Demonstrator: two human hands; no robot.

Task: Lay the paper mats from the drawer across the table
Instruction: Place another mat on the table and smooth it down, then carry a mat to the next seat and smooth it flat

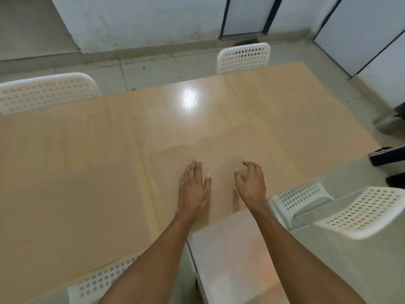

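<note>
I see one paper mat (219,163) lying flat at frame centre-right on the worktop (76,172). My left hand (194,189) presses it, fingers straight; my right hand (249,185) hovers, fingers loosely curled, empty. I judge more mats remain.

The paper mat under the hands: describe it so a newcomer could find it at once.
Start at the long wooden table ringed by white perforated chairs. Near its right end, on the near edge, lies a tan paper mat, with the left hand flat on it and the right hand loosely curled above. It nearly matches the wood; only its faint straight edges and slightly duller tone set it apart.
</note>
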